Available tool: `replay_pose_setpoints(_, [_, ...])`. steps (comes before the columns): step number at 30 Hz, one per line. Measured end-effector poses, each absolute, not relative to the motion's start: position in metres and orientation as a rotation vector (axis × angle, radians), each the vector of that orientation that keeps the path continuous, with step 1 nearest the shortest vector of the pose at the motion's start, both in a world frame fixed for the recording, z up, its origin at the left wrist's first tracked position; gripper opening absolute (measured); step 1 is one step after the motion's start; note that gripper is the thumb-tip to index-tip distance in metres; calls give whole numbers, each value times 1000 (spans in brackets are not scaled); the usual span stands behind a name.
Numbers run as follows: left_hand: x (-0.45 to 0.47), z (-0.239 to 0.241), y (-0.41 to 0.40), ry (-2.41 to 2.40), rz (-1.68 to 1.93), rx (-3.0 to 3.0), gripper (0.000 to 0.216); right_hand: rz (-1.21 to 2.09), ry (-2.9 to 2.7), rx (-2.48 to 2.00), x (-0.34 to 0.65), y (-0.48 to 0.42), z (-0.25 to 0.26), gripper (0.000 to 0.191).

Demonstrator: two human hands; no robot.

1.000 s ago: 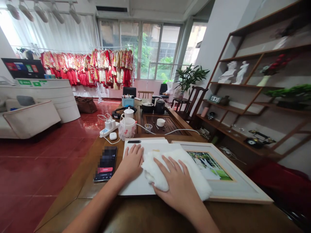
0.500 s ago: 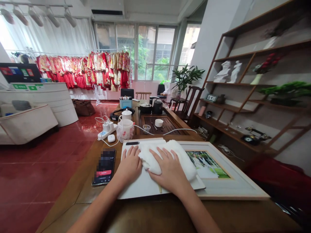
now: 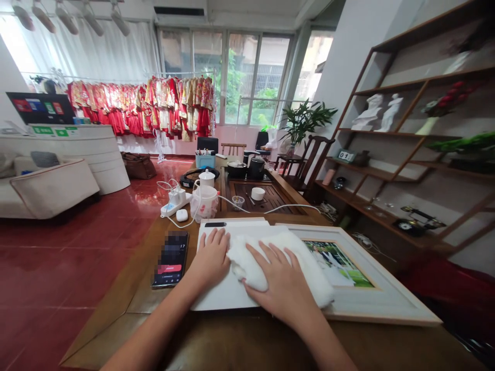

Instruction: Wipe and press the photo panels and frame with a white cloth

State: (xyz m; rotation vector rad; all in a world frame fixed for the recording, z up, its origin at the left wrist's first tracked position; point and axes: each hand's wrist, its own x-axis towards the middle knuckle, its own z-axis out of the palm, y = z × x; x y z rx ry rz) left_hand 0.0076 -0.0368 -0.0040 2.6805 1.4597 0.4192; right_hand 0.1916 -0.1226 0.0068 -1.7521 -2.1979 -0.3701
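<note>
My left hand lies flat on a white board, its fingers stretched forward and slightly apart. Beside it, my right hand grips a fluffy white cloth from above; the fingers spread over it and the thumb rests at its near left side. The cloth is bunched on the right part of the board and covers much of it. A small black strip shows at the board's far left corner. To the right lies a framed photo, its left part hidden by the cloth.
Left of the board lies a phone with its screen lit. Behind stand a power strip, a white earbud case, a pink-patterned container and a lidded cup. A white cable crosses the tea tray.
My right hand and the white cloth have shifted right and slightly nearer across the board. My left hand stays flat on the board. The whole view has moved a little.
</note>
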Motion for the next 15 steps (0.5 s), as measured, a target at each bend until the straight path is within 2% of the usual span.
replay_pose_setpoints(7, [8,-5,-38,1450,458,2712,40,-325,-2175,-1812,185,-84,14,68])
replay_pose_setpoints(15, [8,-3,-38,1442,431,2697,46,-411,-2185,-1727,190,-139,0,67])
